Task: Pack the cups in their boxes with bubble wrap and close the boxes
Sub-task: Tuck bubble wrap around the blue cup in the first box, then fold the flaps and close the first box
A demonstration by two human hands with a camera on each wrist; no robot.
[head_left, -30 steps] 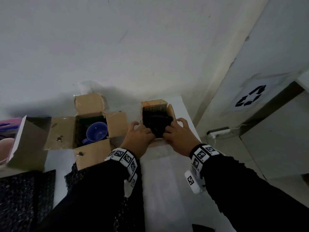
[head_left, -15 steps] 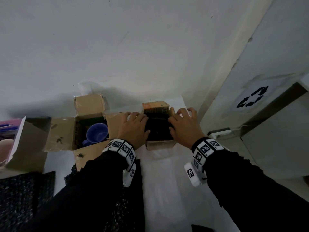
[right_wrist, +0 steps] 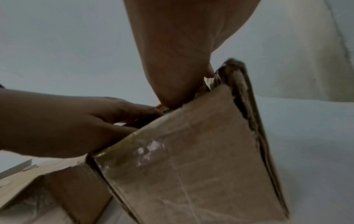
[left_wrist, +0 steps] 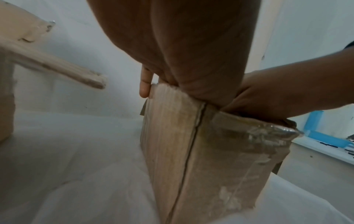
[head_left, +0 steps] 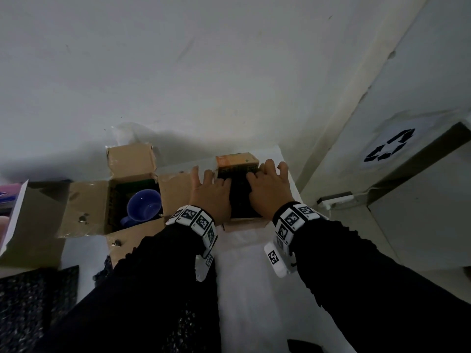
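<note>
A small cardboard box (head_left: 242, 222) stands on the white table with its orange far flap (head_left: 235, 159) upright. Dark bubble wrap (head_left: 239, 197) shows in its opening, and no cup is visible inside. My left hand (head_left: 209, 192) lies flat on the box's left side with straight, spread fingers. My right hand (head_left: 267, 189) lies the same way on the right side. In the left wrist view my palm (left_wrist: 191, 53) presses on the box (left_wrist: 210, 151). The right wrist view shows my palm (right_wrist: 182, 53) on the box's (right_wrist: 191, 159) top edge. A blue cup (head_left: 144, 207) sits in a larger open box (head_left: 86, 207) to the left.
Black bubble wrap (head_left: 30, 301) lies at the near left of the table. A pink-printed box (head_left: 15, 207) stands at the far left edge. The wall is just behind the boxes. Off the table's right edge are a power strip (head_left: 336, 200) and a bin with a recycling sign (head_left: 390, 149).
Both hands came out of the small box's opening and slid forward. They went from curled at the near edge to flat, with fingers reaching the far edge.
</note>
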